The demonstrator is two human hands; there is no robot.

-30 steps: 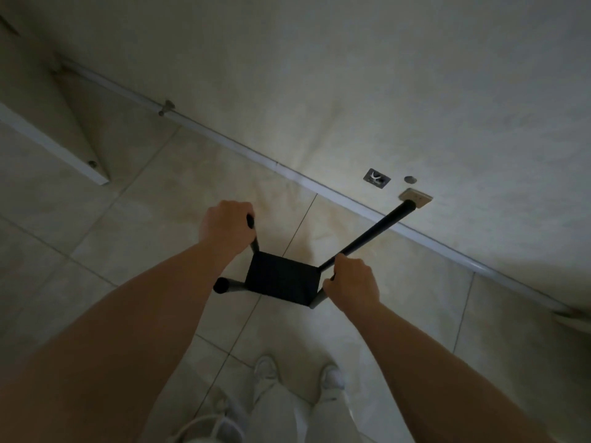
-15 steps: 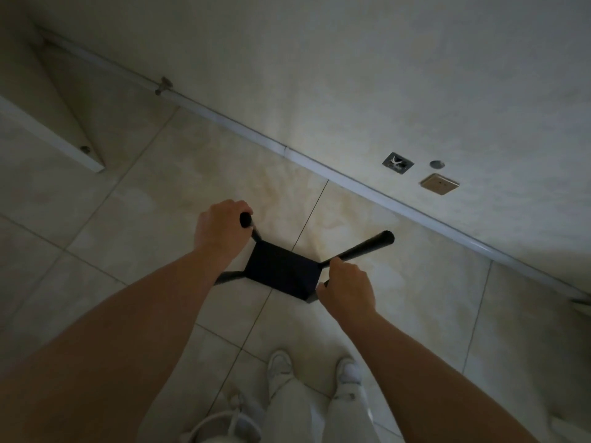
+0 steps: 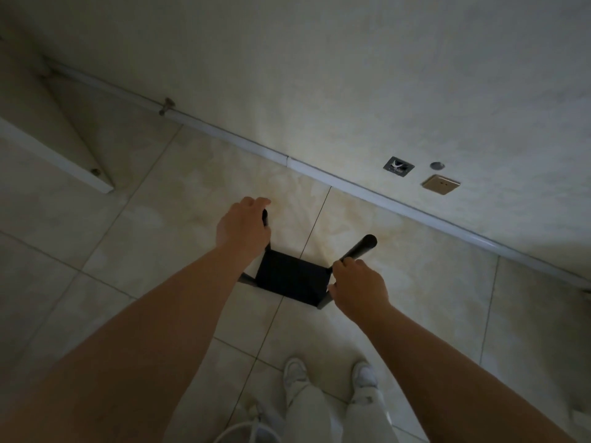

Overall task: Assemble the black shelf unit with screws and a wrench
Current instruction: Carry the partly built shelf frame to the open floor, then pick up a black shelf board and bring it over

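You stand on the tiled floor (image 3: 179, 238) facing the wall (image 3: 351, 75), with its pale baseboard (image 3: 319, 172) running across in front of you, and you carry the black shelf unit (image 3: 292, 278) low above the tiles, on your side of that baseboard and directly ahead of your white shoes (image 3: 295, 374). Your left hand (image 3: 241, 227) wraps one black post (image 3: 265, 217) on the far left of the shelf panel, fingers curled round it; your right hand (image 3: 358, 289) grips the post (image 3: 358, 249) at the panel's right corner, whose round end pokes up towards the baseboard. You look to be setting or turning the frame into position, so keep both grasps firm and level, lower all the legs together instead of dropping one corner first, and hold the free post end off the wall and the baseboard. Neither screws nor a wrench are visible, so judge the joints by feel before you let go. Compared with half a second ago, the right post is foreshortened and its tip sits closer to your right hand, which suggests you have tipped the frame more upright; a second ago its tip overlapped the gold wall plate (image 3: 441, 184), beside the small dark socket (image 3: 398, 166), and now it sits well short of the baseboard. The white board (image 3: 57, 161) lies on the floor far to the left of the shelf.
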